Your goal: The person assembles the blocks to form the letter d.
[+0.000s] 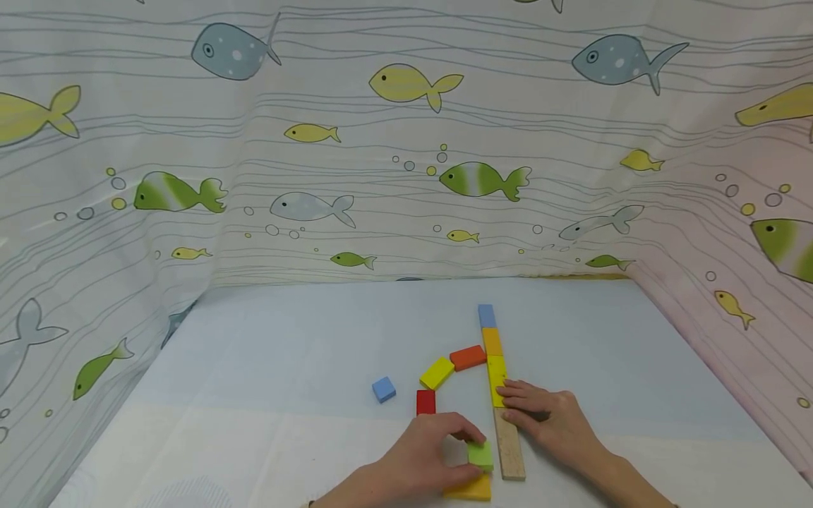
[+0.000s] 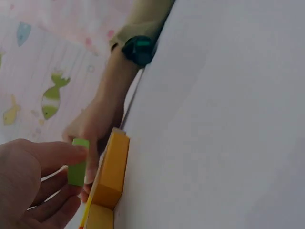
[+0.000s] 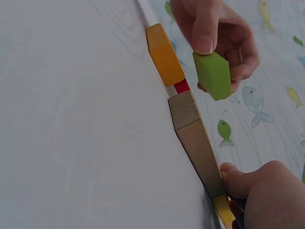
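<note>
My left hand (image 1: 413,455) pinches a light green block (image 1: 480,458) between thumb and fingers. In the right wrist view the green block (image 3: 214,78) is above the table, apart from the orange block (image 3: 165,55). Toward the front of the head view, an orange-yellow block (image 1: 471,488) shows partly beneath my left hand. Extended fingers of my right hand (image 1: 562,422) touch the yellow block (image 1: 497,370) in a straight row. Its thumb lies by the plain wooden block (image 1: 510,451) at the row's near end.
The row continues away with an orange block (image 1: 492,341) and a blue block (image 1: 485,315). A red-orange block (image 1: 468,358), a yellow block (image 1: 437,373) and a red block (image 1: 426,402) curve left from it. A separate blue cube (image 1: 384,389) lies farther left. Fish-patterned cloth (image 1: 394,162) surrounds the table.
</note>
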### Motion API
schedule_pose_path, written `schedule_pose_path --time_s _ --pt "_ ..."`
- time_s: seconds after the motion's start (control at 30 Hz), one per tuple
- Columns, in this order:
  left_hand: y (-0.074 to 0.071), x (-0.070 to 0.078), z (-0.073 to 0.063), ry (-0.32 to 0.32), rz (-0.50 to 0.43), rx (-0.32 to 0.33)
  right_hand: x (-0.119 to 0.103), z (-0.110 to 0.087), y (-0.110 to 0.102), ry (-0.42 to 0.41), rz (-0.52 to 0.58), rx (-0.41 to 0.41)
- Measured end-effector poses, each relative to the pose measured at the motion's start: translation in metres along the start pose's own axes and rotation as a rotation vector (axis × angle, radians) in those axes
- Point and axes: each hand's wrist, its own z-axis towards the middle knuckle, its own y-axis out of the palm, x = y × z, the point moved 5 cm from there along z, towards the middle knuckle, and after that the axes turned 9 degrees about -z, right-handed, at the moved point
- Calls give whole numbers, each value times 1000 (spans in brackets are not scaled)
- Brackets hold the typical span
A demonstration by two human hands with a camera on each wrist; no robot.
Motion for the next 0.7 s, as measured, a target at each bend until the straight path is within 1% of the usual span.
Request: schedule_pose_path --time_s 0.23,0.4,0.47,0.7 --pt "19 2 6 -20 -28 -67 0 0 0 3 10 -10" --pt "30 0 8 -49 -108 -96 0 0 -1 -3 3 -3" --pt "33 1 8 -57 -120 -106 0 0 -1 -2 -1 -2" --pt "38 1 6 -144 -134 -139 1 -1 0 8 0 -7"
